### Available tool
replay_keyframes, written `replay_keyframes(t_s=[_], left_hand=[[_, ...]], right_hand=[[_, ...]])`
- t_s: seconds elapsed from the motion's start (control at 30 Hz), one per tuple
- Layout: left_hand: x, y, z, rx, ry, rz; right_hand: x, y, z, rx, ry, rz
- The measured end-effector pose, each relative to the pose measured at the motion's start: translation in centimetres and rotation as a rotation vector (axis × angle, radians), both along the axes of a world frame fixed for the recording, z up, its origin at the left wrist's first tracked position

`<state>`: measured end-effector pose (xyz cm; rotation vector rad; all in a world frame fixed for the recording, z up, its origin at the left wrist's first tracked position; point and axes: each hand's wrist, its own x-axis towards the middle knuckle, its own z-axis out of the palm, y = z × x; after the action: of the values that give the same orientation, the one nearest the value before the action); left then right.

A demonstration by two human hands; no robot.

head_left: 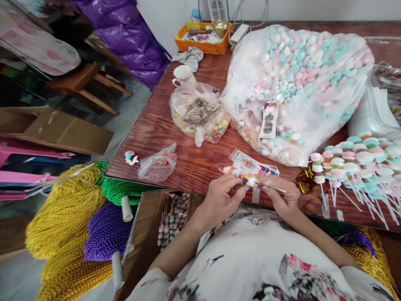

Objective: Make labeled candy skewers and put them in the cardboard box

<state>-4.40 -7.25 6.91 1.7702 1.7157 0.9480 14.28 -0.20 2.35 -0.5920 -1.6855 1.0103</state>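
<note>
Near the table's front edge my left hand [221, 198] has its fingers closed around a marshmallow skewer [251, 182]. It seems to be in a clear printed wrapper, with a pink end toward the left. My right hand [282, 195] pinches the skewer's other end, where the white stick sticks out past the fingers. Just beyond my hands lie several flat printed wrappers [247, 161]. To the right, many marshmallow skewers [351, 161] are piled with their white sticks toward me.
A big clear bag of pastel marshmallows [300, 79] fills the back. Left of it are a smaller candy bag [200, 113], a mug [184, 75] and a yellow tray [200, 47]. A small bag [158, 163] lies front left. An open cardboard box [150, 217] stands below the edge, beside bead strands [62, 217].
</note>
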Motion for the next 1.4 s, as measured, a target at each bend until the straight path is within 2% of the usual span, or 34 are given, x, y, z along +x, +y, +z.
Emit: replay_keyframes(t_s=[0.17,0.4,0.53,0.7,0.83,0.97,1.13,1.23,1.4], left_hand=[[-0.3,-0.4,-0.1,0.092,0.080,0.037],[-0.8,0.0,-0.2,0.045,0.283,-0.008],[-1.0,0.1,0.0,-0.013,0.408,-0.034],[-1.2,0.0,0.2,-0.040,0.630,-0.111],[-1.3,-0.4,-0.3,-0.041,0.769,-0.151],[-1.0,-0.8,-0.9,-0.053,0.601,-0.148],[0.4,-1.4,-0.1,-0.091,0.325,-0.028],[1.1,-1.2,-0.1,-0.093,0.196,0.045],[1.3,-0.9,-1.1,-0.092,0.136,0.114]], right_hand=[[-0.3,-0.5,-0.5,0.036,-0.007,-0.043],[-0.6,-0.6,-0.8,0.339,-0.125,0.081],[-0.9,-0.5,-0.8,0.480,-0.204,0.097],[-1.2,-0.7,-1.6,0.520,-0.245,0.132],[-1.4,-0.8,-2.0,0.518,-0.277,0.100],[-1.6,-0.7,-2.0,0.518,-0.278,0.063],[-1.4,-1.4,-1.9,0.532,-0.288,0.034],[-1.1,-0.8,-3.3,0.533,-0.186,-0.031],[-1.0,1.0,-5.9,0.277,-0.084,-0.163]])
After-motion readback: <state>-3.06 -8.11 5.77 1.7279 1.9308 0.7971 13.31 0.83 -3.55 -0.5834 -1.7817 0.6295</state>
